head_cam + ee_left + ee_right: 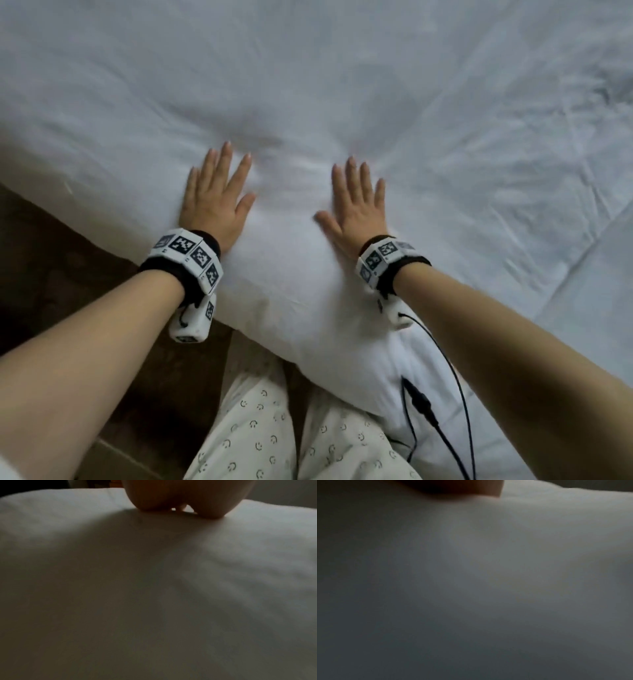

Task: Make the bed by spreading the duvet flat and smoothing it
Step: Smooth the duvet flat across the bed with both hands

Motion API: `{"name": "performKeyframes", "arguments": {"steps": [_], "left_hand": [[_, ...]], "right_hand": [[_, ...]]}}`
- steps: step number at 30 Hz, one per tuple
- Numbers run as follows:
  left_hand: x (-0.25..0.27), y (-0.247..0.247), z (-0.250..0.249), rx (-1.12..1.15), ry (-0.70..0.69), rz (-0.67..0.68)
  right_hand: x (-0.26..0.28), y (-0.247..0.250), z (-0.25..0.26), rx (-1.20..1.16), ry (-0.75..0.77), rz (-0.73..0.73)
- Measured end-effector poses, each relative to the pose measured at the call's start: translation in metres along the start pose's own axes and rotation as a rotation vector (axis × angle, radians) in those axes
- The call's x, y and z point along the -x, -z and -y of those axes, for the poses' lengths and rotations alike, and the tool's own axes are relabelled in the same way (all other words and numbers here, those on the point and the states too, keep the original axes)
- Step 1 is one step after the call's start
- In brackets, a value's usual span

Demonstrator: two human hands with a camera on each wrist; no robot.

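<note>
Two hands: the left hand (215,202) and the right hand (356,209) lie palm down on the duvet (342,102), fingers straight and a little spread, holding nothing.
Duvet place: white, it lies under both palms, reaches far ahead of the fingertips and to both sides, and its near edge hangs down just behind the wrists.
Wrist views: both are dim and blurred; they show only white cloth and a bit of each hand pressing on it.
Surface: a soft bulge rises between the hands; shallow creases run away ahead of the fingers; stronger wrinkles sit far to the right of the right hand.
Handling: I judge it light, soft and puffy. It gives under the palms and should slide easily, so flat sweeps outward will work better than a pinch.
Where to take hold: for a bigger shift, the near edge behind the wrists seems the best grip.
Progress: mostly spread; smoothing remains.
</note>
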State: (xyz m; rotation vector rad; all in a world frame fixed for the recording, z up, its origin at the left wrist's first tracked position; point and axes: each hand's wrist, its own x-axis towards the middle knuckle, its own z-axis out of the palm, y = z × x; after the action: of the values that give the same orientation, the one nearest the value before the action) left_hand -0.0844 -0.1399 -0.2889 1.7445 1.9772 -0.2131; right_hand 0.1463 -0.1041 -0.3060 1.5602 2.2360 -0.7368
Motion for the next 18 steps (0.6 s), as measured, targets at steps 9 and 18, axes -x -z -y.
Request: {"name": "performKeyframes", "arguments": {"steps": [9,18], "left_hand": [[0.041,0.017,0.066,-0.01,0.148,-0.004],[0.025,-0.001,0.004,0.103,-0.08,-0.06]], "right_hand": [[0.032,-0.004,0.045,0.121,0.411,-0.005],[0.038,-0.04,0.049,0.114,0.132,0.032]]}}
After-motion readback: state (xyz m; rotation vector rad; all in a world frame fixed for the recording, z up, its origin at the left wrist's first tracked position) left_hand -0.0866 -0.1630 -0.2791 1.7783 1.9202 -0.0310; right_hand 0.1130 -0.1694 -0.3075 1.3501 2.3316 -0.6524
